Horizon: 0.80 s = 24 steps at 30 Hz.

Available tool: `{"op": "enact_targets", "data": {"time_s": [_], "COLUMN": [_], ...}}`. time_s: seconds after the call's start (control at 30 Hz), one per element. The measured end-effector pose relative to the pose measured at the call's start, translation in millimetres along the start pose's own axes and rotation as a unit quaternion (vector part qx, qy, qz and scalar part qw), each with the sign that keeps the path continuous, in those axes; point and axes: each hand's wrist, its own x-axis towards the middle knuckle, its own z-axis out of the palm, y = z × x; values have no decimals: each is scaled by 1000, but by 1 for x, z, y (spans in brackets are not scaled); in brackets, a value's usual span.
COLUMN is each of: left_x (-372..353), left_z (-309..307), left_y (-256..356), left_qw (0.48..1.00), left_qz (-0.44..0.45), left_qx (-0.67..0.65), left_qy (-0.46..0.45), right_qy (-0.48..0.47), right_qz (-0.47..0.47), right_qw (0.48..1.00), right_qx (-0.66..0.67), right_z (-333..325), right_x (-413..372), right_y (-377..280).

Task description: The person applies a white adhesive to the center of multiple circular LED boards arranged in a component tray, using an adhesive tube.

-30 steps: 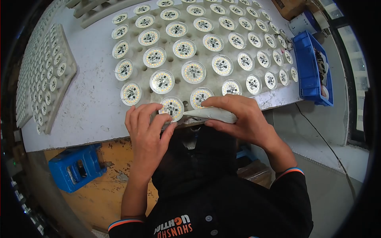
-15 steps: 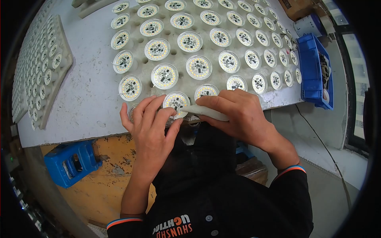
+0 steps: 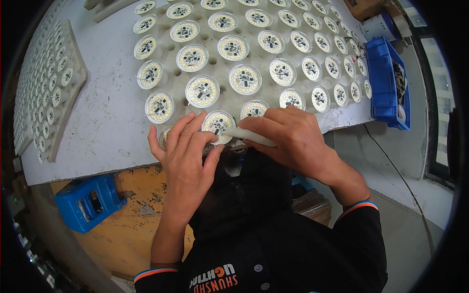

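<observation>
Rows of round lamp units with LED boards stand in a pale foam tray [image 3: 171,61]. At the tray's front edge is one lamp unit [image 3: 218,124], between my two hands. My left hand [image 3: 188,156] has its thumb and index finger at that unit's lower left rim; its other fingers are spread over the neighbouring lamp. My right hand [image 3: 293,141] is wrapped round a whitish tapered tool [image 3: 251,136], its tip touching the unit's board. What the left fingertips may pinch is too small to tell.
A second tray of lamps [image 3: 73,88] stands at the left. At the right edge hangs a blue bin [image 3: 386,93] with small parts, near a white tub [image 3: 378,30]. A blue stool [image 3: 90,202] is below the table [image 3: 105,88]; a cable runs down the right side.
The view has shifted slightly. Both hands stay at the same lamp unit, and the tool is still in my right hand, its tip on the board.
</observation>
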Motion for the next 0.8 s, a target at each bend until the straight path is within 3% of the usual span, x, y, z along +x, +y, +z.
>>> {"op": "enact_targets", "data": {"time_s": [0.8], "left_x": [1], "left_z": [0], "left_y": [-2], "left_qw": [1000], "left_qz": [3], "left_qx": [-10], "left_qy": [3], "right_qy": [7], "right_qz": [-9], "right_qw": [1000], "right_qx": [-2], "right_z": [1], "right_x": [0], "right_y": [-2]}}
